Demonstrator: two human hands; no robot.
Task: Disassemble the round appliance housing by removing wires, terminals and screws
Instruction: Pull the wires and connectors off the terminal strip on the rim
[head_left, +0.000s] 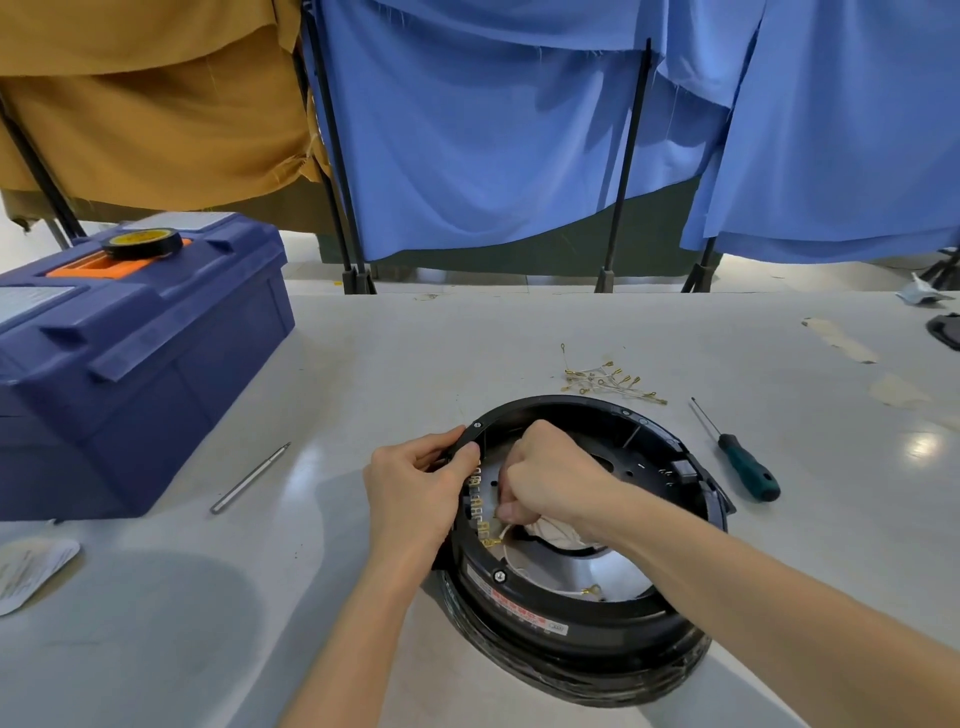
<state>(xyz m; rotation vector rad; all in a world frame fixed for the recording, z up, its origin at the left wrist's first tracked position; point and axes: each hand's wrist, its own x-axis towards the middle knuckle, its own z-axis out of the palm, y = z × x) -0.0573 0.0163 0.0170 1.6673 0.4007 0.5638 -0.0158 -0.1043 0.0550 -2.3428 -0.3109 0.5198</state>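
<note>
Pale grey tabletop (363, 364) fills the lower view, with blue cloth (493, 156) and brown cloth (156, 104) hanging on black stands behind it. A dark blue toolbox (130, 364) sits at the left edge with a black tape roll (143, 244) on its lid. The black round housing (571, 639) lies open side up on the tabletop, right of centre and near the person, showing a silvery floor inside. The left hand (415, 488) grips the housing's left rim, thumb over the top edge and fingers curled outside. The right hand (550, 478) reaches inside, its fingers curled tight and pinching a white wire (506, 530) just beside a row of brass terminals (480, 514) on the inner left wall. A green-handled screwdriver (743, 462) lies just right of the housing, and a thin metal rod (249, 478) lies between the toolbox and the left hand. A small heap of loose leads (608, 376) with brass ends rests just beyond the housing's far rim.
</note>
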